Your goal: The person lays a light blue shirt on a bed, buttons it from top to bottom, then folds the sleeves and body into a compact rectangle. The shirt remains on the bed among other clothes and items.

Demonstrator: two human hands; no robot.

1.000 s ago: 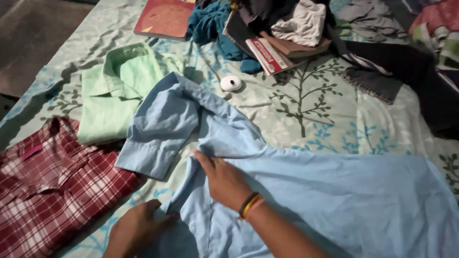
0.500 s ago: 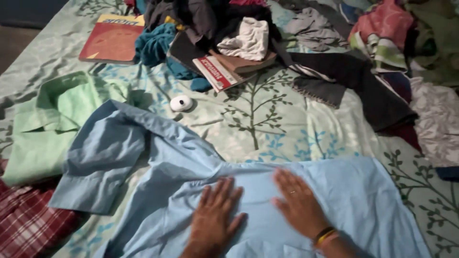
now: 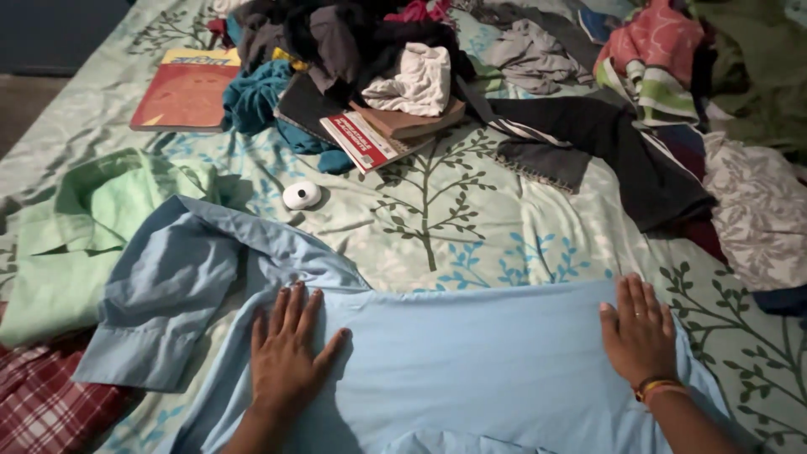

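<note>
From where I stand, no packages, signs or screens lie on the bed; the only printed surfaces are book covers. Taking the small white oval gadget (image 3: 301,195) as the landmark: up and to its left lies a flat rectangular book with a red cover (image 3: 187,92), a yellow band along its top edge and a pale orange shape in the middle. Up and to the gadget's right, a thinner book with a red-and-white cover (image 3: 363,141) sticks out slantwise from under a brown book (image 3: 408,120), its lettered front facing up.
</note>
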